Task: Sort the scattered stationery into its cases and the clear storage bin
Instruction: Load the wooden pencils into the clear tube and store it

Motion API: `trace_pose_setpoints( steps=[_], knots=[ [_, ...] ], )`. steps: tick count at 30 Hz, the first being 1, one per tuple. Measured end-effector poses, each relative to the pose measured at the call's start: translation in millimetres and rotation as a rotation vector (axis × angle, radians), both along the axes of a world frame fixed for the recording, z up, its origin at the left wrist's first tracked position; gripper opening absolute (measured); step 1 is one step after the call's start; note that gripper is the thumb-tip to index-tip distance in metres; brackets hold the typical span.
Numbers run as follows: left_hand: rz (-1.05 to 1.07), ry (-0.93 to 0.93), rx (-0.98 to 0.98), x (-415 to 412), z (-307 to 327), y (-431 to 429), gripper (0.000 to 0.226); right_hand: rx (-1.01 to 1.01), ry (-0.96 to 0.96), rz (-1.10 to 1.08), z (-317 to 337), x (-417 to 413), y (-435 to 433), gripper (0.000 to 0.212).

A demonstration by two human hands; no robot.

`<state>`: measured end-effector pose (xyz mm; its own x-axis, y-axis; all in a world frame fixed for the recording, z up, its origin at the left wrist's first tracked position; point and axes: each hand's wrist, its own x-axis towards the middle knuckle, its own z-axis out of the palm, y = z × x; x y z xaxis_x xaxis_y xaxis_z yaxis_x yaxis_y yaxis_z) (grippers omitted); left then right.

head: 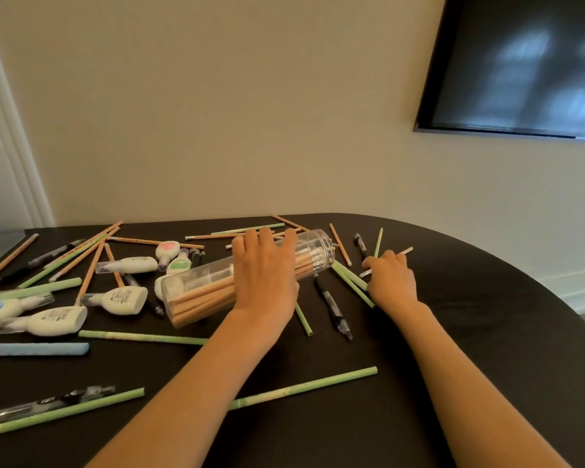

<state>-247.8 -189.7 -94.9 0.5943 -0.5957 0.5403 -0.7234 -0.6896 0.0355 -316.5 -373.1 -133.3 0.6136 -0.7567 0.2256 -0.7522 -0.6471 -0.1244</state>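
Lying across the clear pencil case (247,282) mid-surface, the left hand (267,275) has its grip curled over it. The right hand (390,278) pinches a wooden pencil (404,252) towards the far edge

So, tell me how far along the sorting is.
Done: several wooden pencils sit inside the clear tube case, which lies on its side. In hand: the left hand holds that case while the right hand pinches a loose pencil. Left: most of it, green sticks, correction tapes, pens and pencils strewn over the table. No storage bin in view.
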Motion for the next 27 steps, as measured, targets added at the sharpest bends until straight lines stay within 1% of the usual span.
trace_pose_setpoints(
  steps=[2, 9, 11, 13, 15, 18, 22, 23, 24, 25, 26, 27],
  knots=[
    [-0.001, 0.002, 0.002, 1, -1, -2, 0.06, -0.013, 0.05, 0.028, -1, 4, -3, 0.034],
    [0.002, 0.005, 0.015, 5, -5, -5, 0.062, -0.017, 0.125, 0.155, 3, -2, -17, 0.019],
    [0.006, 0.003, 0.008, 6, -5, -5, 0.063, -0.038, 0.157, 0.211, 4, -3, -17, 0.019],
    [0.003, 0.003, 0.01, 6, -5, -4, 0.063, -0.045, 0.13, 0.254, 5, -3, -13, 0.022],
    [0.009, 0.001, 0.014, 7, -4, -2, 0.063, -0.078, 0.049, 0.292, 10, -2, -7, 0.027],
    [0.031, 0.005, 0.024, 11, -5, 5, 0.063, -0.143, -0.125, 0.348, 16, 2, 4, 0.03],
    [0.062, 0.012, 0.041, 14, -9, 17, 0.068, -0.204, -0.18, 0.424, 9, 3, 11, 0.033],
    [0.068, 0.017, 0.046, 14, -9, 19, 0.069, -0.25, -0.234, 0.436, 8, 2, 11, 0.033],
    [0.074, 0.022, 0.052, 14, -9, 21, 0.07, -0.305, -0.332, 0.451, 7, 2, 11, 0.031],
    [0.081, 0.026, 0.056, 14, -9, 22, 0.071, -0.336, -0.479, 0.452, 7, 2, 12, 0.027],
    [0.089, 0.03, 0.058, 15, -10, 23, 0.072, -0.324, -0.671, 0.425, 8, 2, 15, 0.021],
    [0.095, 0.035, 0.058, 15, -10, 24, 0.071, -0.265, -0.881, 0.374, 10, 2, 19, 0.017]
  ],
)
